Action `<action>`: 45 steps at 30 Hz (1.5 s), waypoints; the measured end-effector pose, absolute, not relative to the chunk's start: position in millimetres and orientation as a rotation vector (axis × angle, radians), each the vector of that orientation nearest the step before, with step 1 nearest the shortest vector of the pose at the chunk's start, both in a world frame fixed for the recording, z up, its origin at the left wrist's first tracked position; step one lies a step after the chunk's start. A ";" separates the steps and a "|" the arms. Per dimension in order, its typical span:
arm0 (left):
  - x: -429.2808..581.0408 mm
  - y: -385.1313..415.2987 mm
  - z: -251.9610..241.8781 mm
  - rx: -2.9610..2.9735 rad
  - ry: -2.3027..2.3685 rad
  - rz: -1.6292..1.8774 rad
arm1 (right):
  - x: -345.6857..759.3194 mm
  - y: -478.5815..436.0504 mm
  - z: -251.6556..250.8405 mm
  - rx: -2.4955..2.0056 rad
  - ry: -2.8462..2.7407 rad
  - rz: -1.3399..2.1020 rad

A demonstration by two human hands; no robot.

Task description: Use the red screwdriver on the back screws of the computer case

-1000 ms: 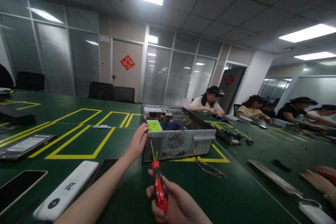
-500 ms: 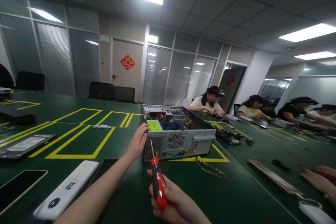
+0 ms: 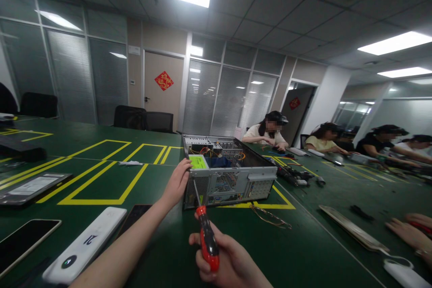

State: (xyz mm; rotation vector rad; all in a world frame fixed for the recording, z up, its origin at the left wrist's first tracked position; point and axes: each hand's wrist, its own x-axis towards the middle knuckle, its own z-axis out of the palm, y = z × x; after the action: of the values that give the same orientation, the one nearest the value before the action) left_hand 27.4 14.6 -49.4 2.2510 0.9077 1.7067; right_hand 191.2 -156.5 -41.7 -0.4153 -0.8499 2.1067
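An opened computer case lies on the table ahead of me, its inside full of wires and its rear panel facing me. My left hand grips its near left corner, fingers over the top edge beside a metal box with a bright green label. In my right hand is a red and black screwdriver, fingers wrapped round the handle. Its shaft points up and away, with the tip at the perforated left part of the rear panel. Whether the tip sits in a screw I cannot tell.
Glasses lie right of the case. At left are a white device marked 21, a phone and a hard drive. Another person's hand rests at far right. Several people sit along the table.
My right hand has turned the screwdriver handle, and its butt end has swung slightly right and down. My left hand and the case have stayed put.
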 end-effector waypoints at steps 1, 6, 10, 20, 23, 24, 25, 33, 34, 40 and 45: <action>27.5 15.2 -49.9 2.253 0.906 1.709 | 190.7 -156.1 -42.0 -0.395 -0.854 2.133; 27.6 18.3 -52.4 2.260 0.900 1.708 | 190.2 -154.4 -41.7 -0.364 -0.908 2.210; 27.1 18.0 -52.4 2.259 0.908 1.713 | 189.5 -154.6 -42.0 -0.400 -0.953 2.170; 26.7 15.5 -49.8 2.263 0.919 1.683 | 187.7 -158.4 -47.4 -0.467 -0.803 2.019; 26.7 15.5 -49.9 2.265 0.917 1.682 | 189.6 -158.1 -47.6 -0.518 -0.868 2.023; 26.8 15.6 -49.9 2.266 0.915 1.682 | 190.5 -157.8 -47.0 -0.529 -0.895 2.024; 26.8 15.7 -49.9 2.267 0.913 1.682 | 191.4 -157.6 -46.3 -0.537 -0.914 2.025; 27.0 14.8 -49.6 2.253 0.909 1.701 | 188.0 -155.0 -46.2 -0.511 -0.962 2.129; 27.0 14.7 -49.6 2.251 0.911 1.701 | 187.3 -154.6 -47.2 -0.525 -0.964 2.137; 27.0 15.7 -50.1 2.263 0.909 1.684 | 191.6 -151.8 -54.9 -0.500 -1.011 2.150; 26.5 15.0 -50.0 2.243 0.914 1.684 | 188.5 -148.8 -70.8 -0.624 -0.880 2.277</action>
State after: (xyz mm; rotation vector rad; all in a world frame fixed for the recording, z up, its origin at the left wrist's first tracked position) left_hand 26.5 15.0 -50.0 2.2433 0.9137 1.6841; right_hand 188.5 -148.8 -70.8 -0.6239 -0.8804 2.2768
